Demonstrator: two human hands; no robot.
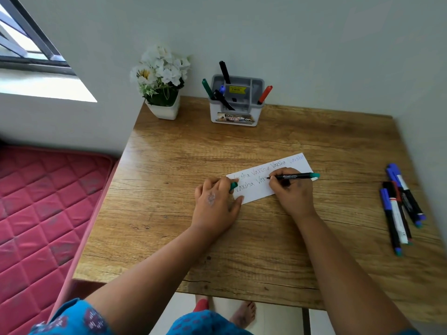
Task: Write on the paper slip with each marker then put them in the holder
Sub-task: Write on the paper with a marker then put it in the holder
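While the right hand writes, the scene reads so:
Right hand: fingers curled round a green marker, tip down on the slip, capped end pointing right.
Left hand: lies on the slip's left end, thumb flat on the paper, fingers curled round a green cap.
Slip: white, lying slanted at the middle of the table; two rows of handwriting, the lower row part done under the marker tip.
Loose markers: a bunch lying at the table's right edge, well apart from the slip, blue and red caps among them.
Holder: white and grey, at the table's far edge by the wall; green, black, blue and red markers stand in it, leaning outwards.
Flowers: white, in a white pot, just left of the holder at the table's far left corner.
Mattress: red, quilted, left of the table.
Window: top left, dark bars.
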